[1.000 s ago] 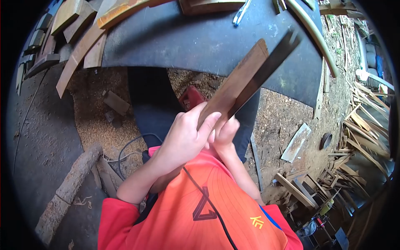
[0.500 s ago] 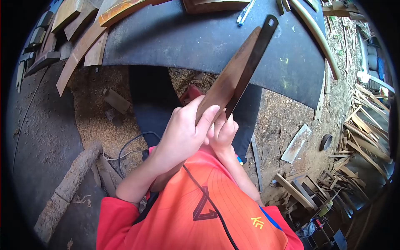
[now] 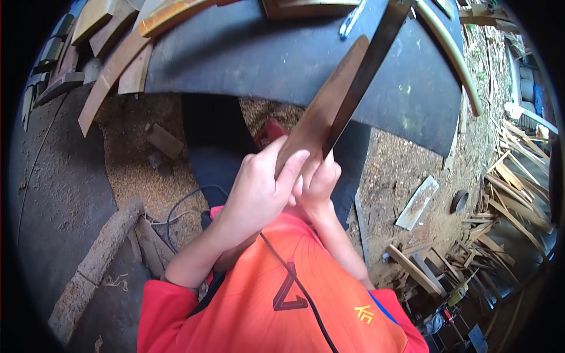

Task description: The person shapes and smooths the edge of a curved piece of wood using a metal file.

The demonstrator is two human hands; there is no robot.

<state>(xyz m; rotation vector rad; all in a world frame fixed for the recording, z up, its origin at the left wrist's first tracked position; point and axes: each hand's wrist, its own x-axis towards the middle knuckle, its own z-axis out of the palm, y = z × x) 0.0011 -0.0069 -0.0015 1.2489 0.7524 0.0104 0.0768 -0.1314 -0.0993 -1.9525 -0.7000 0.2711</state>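
My left hand [image 3: 256, 185] is wrapped round the near end of a brown tapered wooden piece [image 3: 326, 100], its thumb lying along the top face. The piece points up and away from my chest. Beside its right edge runs a long, dark, flat metal blade [image 3: 368, 67], slanting the same way. My right hand [image 3: 319, 182] is closed at the blade's near end, just right of my left hand, with fingertips pinching the narrow end. The near end of the wood is hidden in my left hand.
A dark tabletop [image 3: 247, 59] lies ahead, with curved wooden pieces [image 3: 115, 76] at its left and a pen [image 3: 351, 22] at the back. A curved pole [image 3: 453, 59] lies at its right. Wood scraps [image 3: 506, 194] cover the right floor; a log [image 3: 97, 270] lies left.
The dark blade has slid up and away along the wood, its far end now near the top edge of the view. The wooden piece and my left hand stay nearly in place.
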